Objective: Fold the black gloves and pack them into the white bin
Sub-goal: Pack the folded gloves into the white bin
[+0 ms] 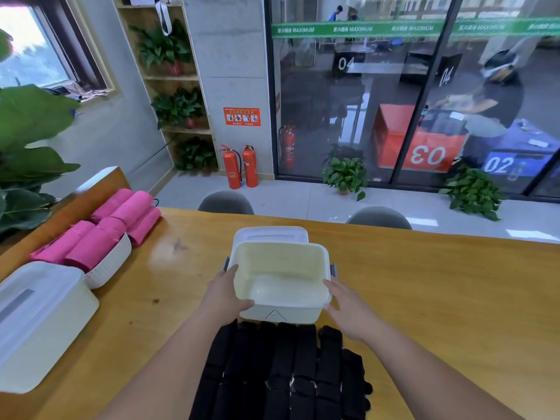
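Observation:
An empty white bin (315, 258) stands on the wooden table in front of me, with its lid (270, 234) lying behind it. My left hand (225, 294) grips the bin's near left corner, thumb over the rim. My right hand (348, 307) lies against the bin's near right corner with fingers fairly straight. Several black gloves (281, 371) lie side by side in a row at the table's near edge, just below the bin and between my forearms.
A second white bin with its lid on (36, 322) sits at the left. Behind it a white basket (109, 265) holds pink rolled cloths (118, 225). Two grey chair backs (225, 203) rise beyond the table's far edge (454, 234).

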